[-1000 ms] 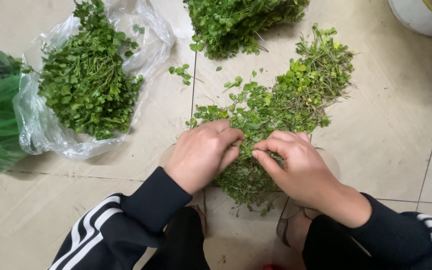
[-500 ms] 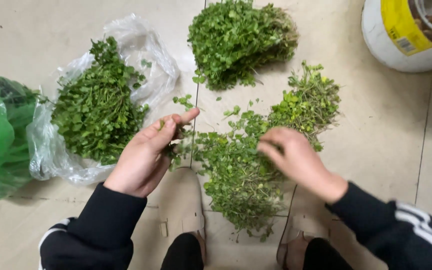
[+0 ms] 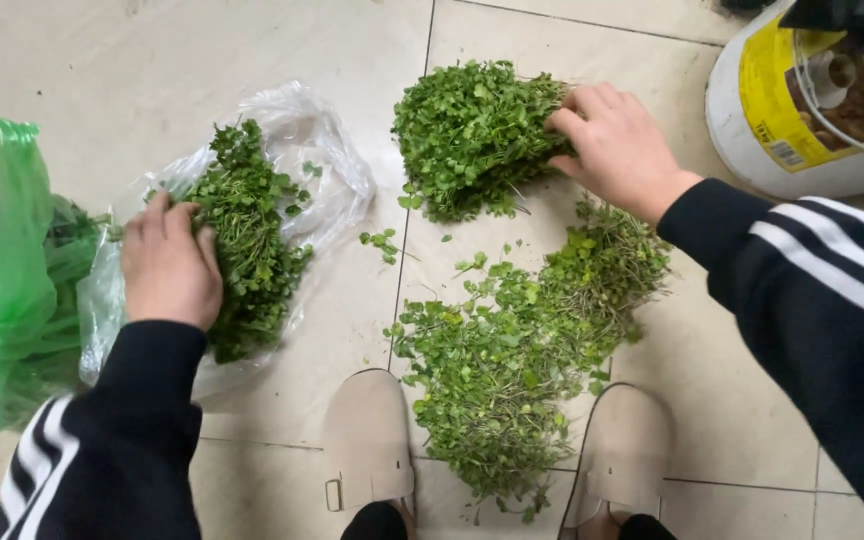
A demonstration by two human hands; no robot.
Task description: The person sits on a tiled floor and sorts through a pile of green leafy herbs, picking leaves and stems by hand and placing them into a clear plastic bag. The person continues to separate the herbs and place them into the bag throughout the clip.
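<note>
My left hand [image 3: 167, 265] rests on the left side of a heap of small-leaved green herbs [image 3: 252, 240] that lies on a clear plastic bag [image 3: 317, 150]; its fingers curl onto the leaves. My right hand [image 3: 617, 150] presses its fingers against the right edge of a tidy bundle of the same greens [image 3: 472, 135] at the top centre. Whether either hand actually grips stems is hidden by the leaves. A loose, spread pile of herbs [image 3: 522, 350] lies on the tiled floor between my two beige shoes.
A green plastic bag [image 3: 12, 290] with more greens sits at the far left. A white and yellow bucket [image 3: 802, 110] stands at the top right. My left shoe [image 3: 367, 440] and right shoe [image 3: 622, 455] flank the loose pile.
Both hands left the loose pile in the middle. The left hand moved out to the heap on the clear bag, the right hand up to the bundle at the top.
</note>
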